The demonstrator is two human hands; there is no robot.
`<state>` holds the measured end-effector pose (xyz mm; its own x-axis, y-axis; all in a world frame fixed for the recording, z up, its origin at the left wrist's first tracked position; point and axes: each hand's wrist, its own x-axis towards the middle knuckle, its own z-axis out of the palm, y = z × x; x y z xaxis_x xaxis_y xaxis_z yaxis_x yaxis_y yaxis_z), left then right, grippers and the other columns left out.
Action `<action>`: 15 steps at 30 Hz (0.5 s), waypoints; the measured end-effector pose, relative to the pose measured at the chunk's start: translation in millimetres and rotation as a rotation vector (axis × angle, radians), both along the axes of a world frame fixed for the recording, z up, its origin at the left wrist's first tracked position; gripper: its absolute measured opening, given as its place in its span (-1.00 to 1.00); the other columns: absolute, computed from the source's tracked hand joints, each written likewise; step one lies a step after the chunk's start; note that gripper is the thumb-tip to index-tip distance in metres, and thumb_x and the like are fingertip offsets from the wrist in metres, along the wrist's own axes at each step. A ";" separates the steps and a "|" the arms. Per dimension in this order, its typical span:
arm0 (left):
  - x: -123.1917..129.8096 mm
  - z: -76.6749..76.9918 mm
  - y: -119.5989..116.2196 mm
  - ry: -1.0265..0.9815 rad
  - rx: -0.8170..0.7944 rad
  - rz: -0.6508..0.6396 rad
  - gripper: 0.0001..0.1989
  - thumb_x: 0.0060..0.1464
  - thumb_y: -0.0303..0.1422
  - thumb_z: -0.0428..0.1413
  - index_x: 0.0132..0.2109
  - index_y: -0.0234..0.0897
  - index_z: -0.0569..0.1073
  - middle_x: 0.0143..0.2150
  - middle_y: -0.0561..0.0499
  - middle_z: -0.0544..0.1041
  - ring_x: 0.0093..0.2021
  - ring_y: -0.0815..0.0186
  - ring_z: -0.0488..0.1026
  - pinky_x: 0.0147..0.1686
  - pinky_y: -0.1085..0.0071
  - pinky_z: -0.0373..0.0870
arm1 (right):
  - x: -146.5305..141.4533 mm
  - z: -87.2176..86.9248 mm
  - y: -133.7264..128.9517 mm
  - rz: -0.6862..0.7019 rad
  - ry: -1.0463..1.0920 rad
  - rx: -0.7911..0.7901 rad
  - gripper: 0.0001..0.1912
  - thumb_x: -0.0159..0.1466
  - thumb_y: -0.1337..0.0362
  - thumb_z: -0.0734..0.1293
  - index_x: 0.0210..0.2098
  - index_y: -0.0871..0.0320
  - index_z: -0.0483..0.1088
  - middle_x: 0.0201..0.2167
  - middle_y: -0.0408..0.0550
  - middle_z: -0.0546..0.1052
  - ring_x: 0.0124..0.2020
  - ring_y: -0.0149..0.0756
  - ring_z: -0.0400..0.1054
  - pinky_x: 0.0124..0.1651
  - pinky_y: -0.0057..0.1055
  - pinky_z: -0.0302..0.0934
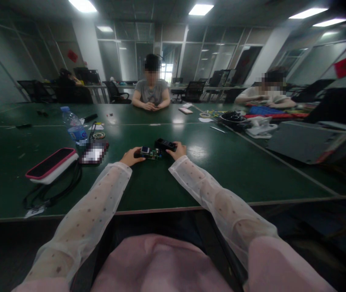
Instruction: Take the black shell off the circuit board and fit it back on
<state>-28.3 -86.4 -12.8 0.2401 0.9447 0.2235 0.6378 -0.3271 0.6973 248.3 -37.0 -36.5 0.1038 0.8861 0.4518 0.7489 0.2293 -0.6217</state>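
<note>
Head view shows forearms (pixel 83 219) converging toward twelve o'clock, half-closed left hand (pixel 132 156) pinching a circuit board (pixel 153 154) at nine o'clock, right hand (pixel 178 151) gripping a black case (pixel 164 144) toward the board's two o'clock.

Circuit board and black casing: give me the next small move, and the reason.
Perhaps use the right hand to line the black casing up with the circuit board: the left hand grips the board, the right grips the casing, and the two are close together but look unjoined.
</note>
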 end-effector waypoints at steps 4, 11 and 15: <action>-0.4 -0.3 0.2 0.001 0.001 0.000 -0.38 -0.17 -0.22 0.28 0.08 -0.20 0.36 0.07 -0.09 0.47 0.09 0.07 0.39 0.11 0.10 0.25 | -0.4 0.8 -1.3 -0.013 0.002 -0.031 -0.16 -0.08 0.04 0.48 0.12 0.22 0.20 -0.11 0.16 0.44 0.00 0.08 0.23 0.06 -0.01 0.11; -0.8 -0.5 0.7 0.009 0.002 0.000 -0.39 -0.17 -0.21 0.28 0.08 -0.18 0.37 0.07 -0.07 0.47 0.10 0.07 0.37 0.11 0.08 0.24 | -2.4 2.5 -2.0 -0.043 0.182 0.063 -0.25 0.15 -0.04 0.25 0.21 0.22 0.05 -0.14 0.13 0.45 0.04 0.06 0.21 0.09 0.03 0.05; -2.0 -2.5 3.2 0.014 -0.007 -0.005 -0.39 -0.16 -0.20 0.28 0.08 -0.19 0.37 0.07 -0.08 0.47 0.10 0.05 0.38 0.10 0.07 0.25 | -2.1 1.8 -0.1 -0.055 0.237 0.063 -0.29 0.17 -0.01 0.23 0.21 0.17 0.02 -0.19 0.08 0.47 0.02 0.02 0.23 0.11 0.03 0.04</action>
<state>-30.4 -83.1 -15.4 0.2480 0.9450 0.2132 0.6459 -0.3254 0.6906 246.2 -37.1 -34.7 0.2603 0.8473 0.4630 0.5963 0.2360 -0.7673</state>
